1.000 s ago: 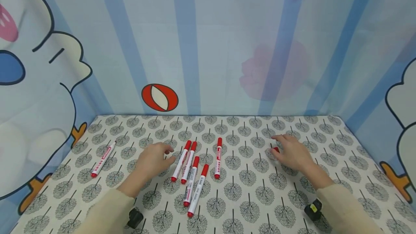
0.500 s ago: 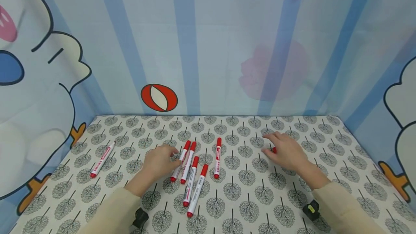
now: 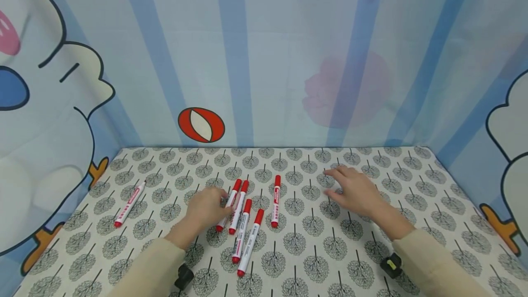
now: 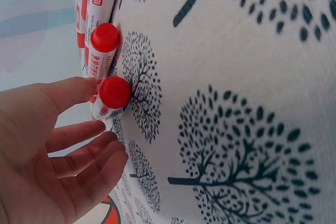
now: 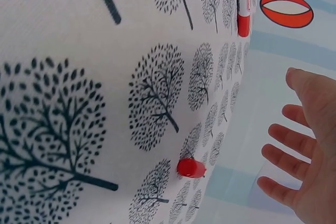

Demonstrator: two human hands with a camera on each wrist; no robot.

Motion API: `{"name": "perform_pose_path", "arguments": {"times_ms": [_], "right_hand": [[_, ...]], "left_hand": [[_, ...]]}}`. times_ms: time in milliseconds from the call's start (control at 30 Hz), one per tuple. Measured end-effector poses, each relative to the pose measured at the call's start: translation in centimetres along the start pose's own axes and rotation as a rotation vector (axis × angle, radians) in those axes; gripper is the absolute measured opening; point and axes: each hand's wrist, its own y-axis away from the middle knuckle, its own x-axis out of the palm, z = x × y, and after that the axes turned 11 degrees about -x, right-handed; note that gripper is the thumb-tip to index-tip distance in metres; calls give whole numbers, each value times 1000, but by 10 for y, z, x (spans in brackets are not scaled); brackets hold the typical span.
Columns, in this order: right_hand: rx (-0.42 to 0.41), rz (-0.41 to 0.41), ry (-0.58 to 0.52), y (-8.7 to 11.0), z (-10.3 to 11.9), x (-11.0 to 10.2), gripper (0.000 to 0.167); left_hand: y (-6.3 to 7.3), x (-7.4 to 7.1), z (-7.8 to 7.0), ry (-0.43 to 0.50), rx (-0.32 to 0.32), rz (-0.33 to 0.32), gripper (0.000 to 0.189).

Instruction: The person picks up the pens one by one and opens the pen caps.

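My left hand (image 3: 207, 207) is at the leftmost whiteboard marker (image 3: 232, 196) of a group of several white ones with red ends. In the left wrist view its thumb reaches the marker's red end (image 4: 115, 92), with the other fingers loosely bent below. Beside it lie a second marker (image 3: 238, 210), a third (image 3: 242, 233) and another marker (image 3: 250, 244). My right hand (image 3: 358, 191) hovers over the table's right half, fingers spread, holding nothing. A loose red cap (image 5: 190, 168) lies beneath it, hidden in the head view.
One marker (image 3: 275, 203) lies alone right of the group. Far to the left rests an uncapped marker (image 3: 131, 203), its tip pointing away. The tree-print tablecloth (image 3: 313, 260) ends at a striped curtain (image 3: 272, 58) behind.
My left hand has moved right, from beside the group to the leftmost marker. My right hand has drifted left, now covering the red cap in the head view. The markers stay in place.
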Motion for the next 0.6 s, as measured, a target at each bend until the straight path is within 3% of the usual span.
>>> {"name": "perform_pose_path", "arguments": {"times_ms": [367, 600], "right_hand": [[-36, -27, 3, -4, 9, 0, 45], [-46, -38, 29, -4, 15, 1, 46]], "left_hand": [[1, 1, -4, 14, -46, 63, 32], [0, 4, -2, 38, -63, 49, 23]]}}
